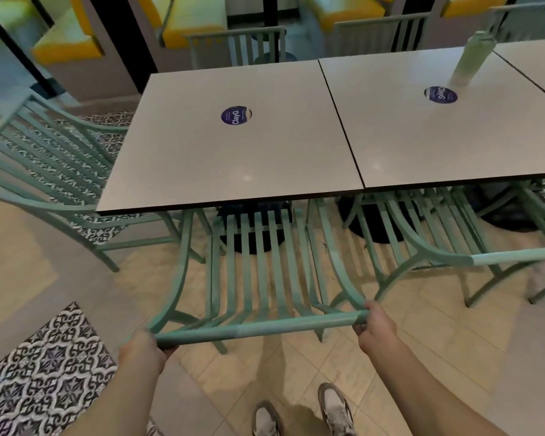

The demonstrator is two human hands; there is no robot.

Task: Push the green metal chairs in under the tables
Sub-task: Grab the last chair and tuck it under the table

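Head view looks down over a person's two forearms at a green metal chair [265,272] standing right in front of them, its slatted back toward them and the front of its seat tucked beneath the near edge of a pale tabletop [202,158]. The left hand [143,349] is wrapped around the left end of the chair's top rail, fingers curled underneath it, and the right hand [375,325] grasps the right end of the same rail, thumb on top. Just beside this chair to the right, a second green chair [447,240] sits partly under the neighbouring tabletop [438,136], which butts against the first one. A third green chair [48,171] stands at the left end of the first tabletop, turned side-on and mostly out in the open. Each tabletop carries a round dark blue sticker [236,115] near its middle, and a pale green bottle [471,58] stands upright toward the far side of the right-hand one. More green chairs [243,45] are pushed against the far side, with yellow bench seats [183,23] behind. Below, the person's two sneakers [335,410] rest on beige floor tiles, next to a patch of black-and-white patterned tiles [44,372].
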